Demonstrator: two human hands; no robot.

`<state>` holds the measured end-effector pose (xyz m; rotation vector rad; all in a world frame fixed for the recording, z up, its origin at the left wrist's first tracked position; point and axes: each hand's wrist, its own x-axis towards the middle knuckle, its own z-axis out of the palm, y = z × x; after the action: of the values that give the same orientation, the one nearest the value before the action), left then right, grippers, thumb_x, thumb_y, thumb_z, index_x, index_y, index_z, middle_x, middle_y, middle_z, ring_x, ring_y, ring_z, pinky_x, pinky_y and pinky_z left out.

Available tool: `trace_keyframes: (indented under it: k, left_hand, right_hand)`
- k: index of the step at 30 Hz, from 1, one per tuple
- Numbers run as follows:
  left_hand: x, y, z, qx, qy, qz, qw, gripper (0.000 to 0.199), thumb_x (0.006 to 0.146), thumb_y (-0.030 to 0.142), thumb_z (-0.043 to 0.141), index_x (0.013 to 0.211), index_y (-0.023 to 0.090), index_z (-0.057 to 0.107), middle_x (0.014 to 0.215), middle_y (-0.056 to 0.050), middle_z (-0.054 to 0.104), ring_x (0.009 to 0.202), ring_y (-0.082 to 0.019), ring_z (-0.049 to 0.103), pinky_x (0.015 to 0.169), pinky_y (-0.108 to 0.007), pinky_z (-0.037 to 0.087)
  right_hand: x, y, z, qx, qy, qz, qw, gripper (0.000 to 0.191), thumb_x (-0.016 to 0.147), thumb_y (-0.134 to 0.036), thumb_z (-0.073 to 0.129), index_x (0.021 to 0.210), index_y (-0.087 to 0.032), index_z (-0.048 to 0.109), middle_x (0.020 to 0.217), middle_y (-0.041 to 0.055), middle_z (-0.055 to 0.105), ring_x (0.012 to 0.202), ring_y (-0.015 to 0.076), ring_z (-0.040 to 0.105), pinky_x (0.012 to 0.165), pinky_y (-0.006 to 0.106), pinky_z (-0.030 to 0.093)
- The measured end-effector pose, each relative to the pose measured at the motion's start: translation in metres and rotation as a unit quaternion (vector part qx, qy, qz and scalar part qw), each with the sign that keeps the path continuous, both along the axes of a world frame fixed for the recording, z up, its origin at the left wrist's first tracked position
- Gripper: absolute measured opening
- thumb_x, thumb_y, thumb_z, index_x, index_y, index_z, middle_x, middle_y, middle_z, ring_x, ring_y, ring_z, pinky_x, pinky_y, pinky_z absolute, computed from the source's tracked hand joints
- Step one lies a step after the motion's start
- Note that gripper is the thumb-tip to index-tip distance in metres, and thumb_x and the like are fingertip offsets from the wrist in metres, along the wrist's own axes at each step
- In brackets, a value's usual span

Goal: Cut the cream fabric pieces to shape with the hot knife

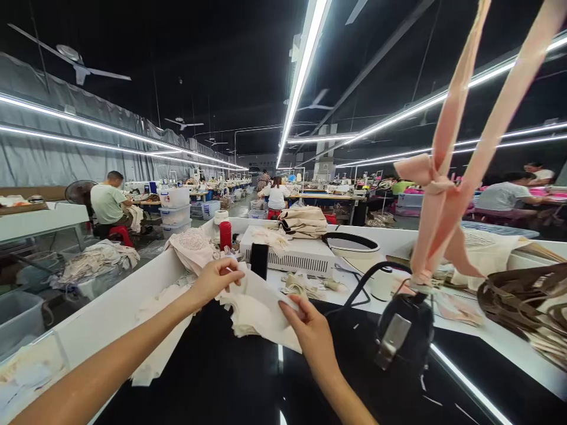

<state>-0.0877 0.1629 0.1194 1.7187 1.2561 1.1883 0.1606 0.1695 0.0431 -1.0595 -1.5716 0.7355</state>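
Observation:
A cream fabric piece is stretched between my two hands above the black tabletop. My left hand pinches its upper left corner between thumb and fingers. On the right edge, my right hand grips the same piece, thumb on the near side. Below it lies a stack of similar cream pieces, partly covered by the held one. Right of my right hand stands a black machine head with a metal plate, and a pink strip knotted above it hangs down onto it.
Behind the hands are a dark phone, a red thread spool and a white vented box with folded fabric on top. Brown straps pile at the right. More cream pieces lie at the left. Co-workers sit farther off.

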Motion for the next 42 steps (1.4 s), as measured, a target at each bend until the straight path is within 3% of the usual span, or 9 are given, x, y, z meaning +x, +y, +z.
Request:
trace_keyframes:
  k: [4,8,11,21,26,30,34,39,42]
  left_hand:
    - [0.004,0.009,-0.025,0.071,0.062,0.008,0.995,0.017,0.085,0.036,0.067,0.086,0.02,0.068,0.089,-0.002,0.071,0.085,-0.019,0.065,0.079,-0.028,0.05]
    - [0.0,-0.001,-0.066,0.078,0.14,-0.024,0.987,0.01,0.083,0.025,0.063,0.085,0.021,0.072,0.094,-0.002,0.074,0.091,-0.021,0.066,0.087,-0.03,0.05]
    - [-0.007,-0.008,-0.082,0.087,0.184,-0.06,0.977,0.012,0.084,0.023,0.062,0.088,0.022,0.074,0.103,-0.002,0.076,0.099,-0.021,0.068,0.094,-0.03,0.048]
    - [-0.01,-0.01,-0.077,0.116,0.25,-0.073,0.958,0.033,0.103,0.04,0.048,0.101,0.023,0.076,0.11,-0.003,0.077,0.107,-0.022,0.068,0.099,-0.03,0.047]
    - [0.006,-0.007,-0.061,0.117,0.261,-0.008,0.958,0.046,0.107,0.04,0.036,0.095,0.02,0.075,0.103,-0.006,0.076,0.101,-0.024,0.068,0.093,-0.033,0.048]
    - [0.025,0.004,-0.055,0.111,0.274,-0.012,0.955,0.037,0.105,0.037,0.042,0.105,0.022,0.076,0.113,-0.005,0.075,0.11,-0.023,0.066,0.102,-0.032,0.047]
    - [0.034,0.013,-0.07,0.075,0.307,-0.042,0.948,0.033,0.097,0.032,0.058,0.126,0.022,0.071,0.137,-0.007,0.067,0.131,-0.026,0.058,0.117,-0.038,0.039]
    - [0.027,0.013,-0.096,0.023,0.342,-0.062,0.937,0.062,0.092,0.041,0.069,0.149,0.023,0.055,0.165,-0.013,0.036,0.155,-0.037,0.027,0.126,-0.057,0.021]
    - [0.019,0.01,-0.094,0.014,0.34,-0.056,0.939,0.072,0.093,0.048,0.069,0.157,0.026,0.044,0.168,-0.01,0.03,0.157,-0.036,0.022,0.126,-0.058,0.02]
  right_hand:
    - [0.011,0.022,0.0,0.108,-0.073,-0.058,0.99,0.027,0.09,-0.043,0.054,0.097,-0.023,0.071,0.11,0.0112,0.074,0.111,0.034,0.06,0.102,0.048,0.041]
    - [0.024,0.021,-0.02,0.15,-0.188,-0.032,0.97,0.021,0.087,-0.025,0.053,0.084,-0.026,0.074,0.097,0.0065,0.078,0.103,0.032,0.065,0.096,0.047,0.043]
    - [0.03,0.016,-0.034,0.154,-0.262,-0.017,0.952,0.024,0.084,-0.014,0.054,0.08,-0.027,0.074,0.095,0.0035,0.079,0.1,0.0302,0.066,0.093,0.045,0.043]
    - [0.033,0.016,-0.042,0.14,-0.377,-0.043,0.915,0.038,0.081,-0.001,0.046,0.089,-0.024,0.076,0.101,0.0052,0.077,0.101,0.0278,0.067,0.09,0.041,0.047]
    - [0.031,0.017,-0.042,0.127,-0.391,-0.051,0.91,0.058,0.069,0.006,0.039,0.1,-0.025,0.077,0.106,0.0045,0.078,0.103,0.0247,0.069,0.09,0.037,0.05]
    - [0.028,0.019,-0.043,0.136,-0.397,-0.038,0.907,0.064,0.075,0.005,0.038,0.121,-0.022,0.074,0.121,0.0073,0.075,0.113,0.0232,0.068,0.099,0.036,0.051]
    - [0.024,0.017,-0.051,0.145,-0.415,-0.022,0.898,0.047,0.092,-0.006,0.042,0.125,-0.02,0.072,0.125,0.0115,0.073,0.11,0.0269,0.069,0.099,0.04,0.053]
    - [0.022,0.019,-0.063,0.154,-0.432,-0.031,0.888,0.049,0.092,-0.004,0.04,0.127,-0.018,0.072,0.128,0.0147,0.072,0.115,0.0309,0.068,0.101,0.045,0.054]
    - [0.025,0.022,-0.068,0.166,-0.434,-0.031,0.885,0.05,0.092,-0.004,0.039,0.128,-0.018,0.071,0.13,0.0148,0.072,0.119,0.0308,0.067,0.105,0.046,0.052]
